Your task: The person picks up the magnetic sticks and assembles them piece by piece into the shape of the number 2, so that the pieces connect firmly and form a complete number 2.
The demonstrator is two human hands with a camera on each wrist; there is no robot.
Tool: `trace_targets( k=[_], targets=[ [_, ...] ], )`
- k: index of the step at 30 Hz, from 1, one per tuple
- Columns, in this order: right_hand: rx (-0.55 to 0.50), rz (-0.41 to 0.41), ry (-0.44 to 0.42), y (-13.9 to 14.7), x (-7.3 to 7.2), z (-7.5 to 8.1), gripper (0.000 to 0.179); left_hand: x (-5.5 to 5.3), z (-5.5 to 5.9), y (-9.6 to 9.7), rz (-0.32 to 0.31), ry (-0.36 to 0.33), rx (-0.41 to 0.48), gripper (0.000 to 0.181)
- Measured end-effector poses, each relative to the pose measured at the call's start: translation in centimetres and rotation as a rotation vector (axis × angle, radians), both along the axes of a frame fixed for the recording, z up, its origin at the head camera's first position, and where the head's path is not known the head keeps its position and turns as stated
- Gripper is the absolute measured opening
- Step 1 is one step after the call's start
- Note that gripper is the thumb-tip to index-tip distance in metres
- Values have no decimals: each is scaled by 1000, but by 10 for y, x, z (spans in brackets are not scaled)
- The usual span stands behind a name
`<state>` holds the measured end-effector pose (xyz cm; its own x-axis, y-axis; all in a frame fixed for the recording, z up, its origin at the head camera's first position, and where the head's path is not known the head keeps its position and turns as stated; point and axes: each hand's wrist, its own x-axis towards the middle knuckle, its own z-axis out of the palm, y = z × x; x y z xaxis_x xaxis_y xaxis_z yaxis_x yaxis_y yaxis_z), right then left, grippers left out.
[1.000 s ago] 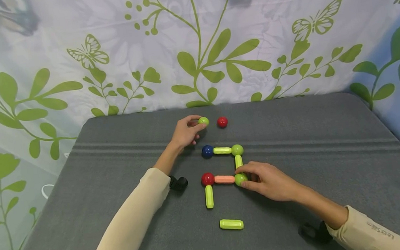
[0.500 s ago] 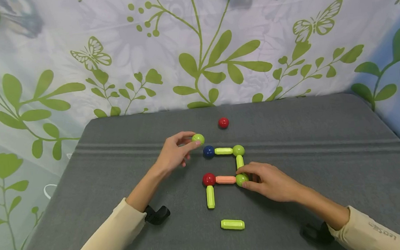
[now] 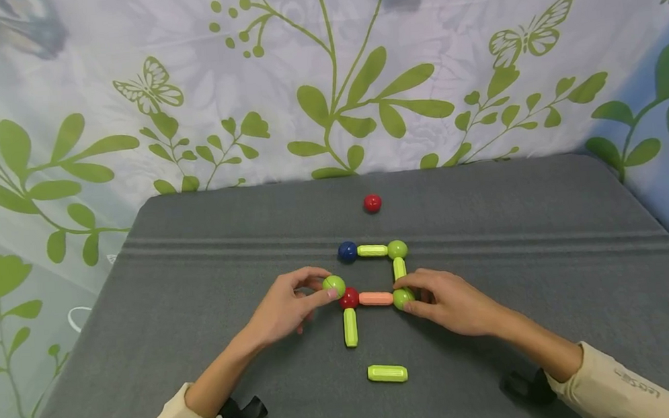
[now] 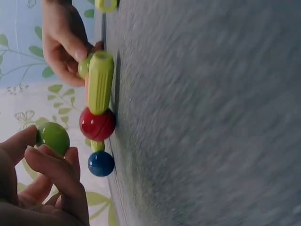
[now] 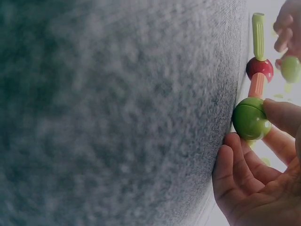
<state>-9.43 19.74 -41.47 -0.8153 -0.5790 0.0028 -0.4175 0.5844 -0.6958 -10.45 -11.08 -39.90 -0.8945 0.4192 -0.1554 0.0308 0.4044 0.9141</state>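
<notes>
My left hand (image 3: 286, 306) pinches a green ball (image 3: 334, 286) between thumb and fingers, held above the table beside the red ball (image 3: 349, 298) of a ball-and-stick chain. In the left wrist view a gap shows between the held green ball (image 4: 53, 139) and that chain. My right hand (image 3: 453, 301) grips the chain's lower green ball (image 3: 403, 298) with thumb and fingers. From this ball an orange stick (image 3: 375, 298) runs to the red ball, which also bears a yellow-green stick (image 3: 350, 328). Another yellow-green stick (image 3: 399, 268) links it to a farther green ball (image 3: 397, 249).
A yellow-green stick (image 3: 372, 251) joins the far green ball to a blue ball (image 3: 347, 251). One loose red ball (image 3: 372, 203) lies near the back edge. A loose yellow-green stick (image 3: 387, 373) lies toward the front of the grey table (image 3: 520, 219). Patterned cloth (image 3: 210, 80) hangs behind.
My left hand has carried the green ball from beside the loose red ball at the back, toward me, to beside the chain's red ball. The right hand has stayed in place.
</notes>
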Motion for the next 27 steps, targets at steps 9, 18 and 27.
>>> trace_targets(
  k=[9, 18, 27],
  targets=[
    [3, 2, 24, -2, 0, -1, 27, 25, -6, -4, -188, -22, 5, 33],
    [18, 1, 22, -1, -1, -1, 28, 42, -11, -1, -322, -35, -57, 31],
    [13, 0, 34, -2, -1, -2, 26, 45, -16, 3, -377, -48, -52, 34]
  ],
)
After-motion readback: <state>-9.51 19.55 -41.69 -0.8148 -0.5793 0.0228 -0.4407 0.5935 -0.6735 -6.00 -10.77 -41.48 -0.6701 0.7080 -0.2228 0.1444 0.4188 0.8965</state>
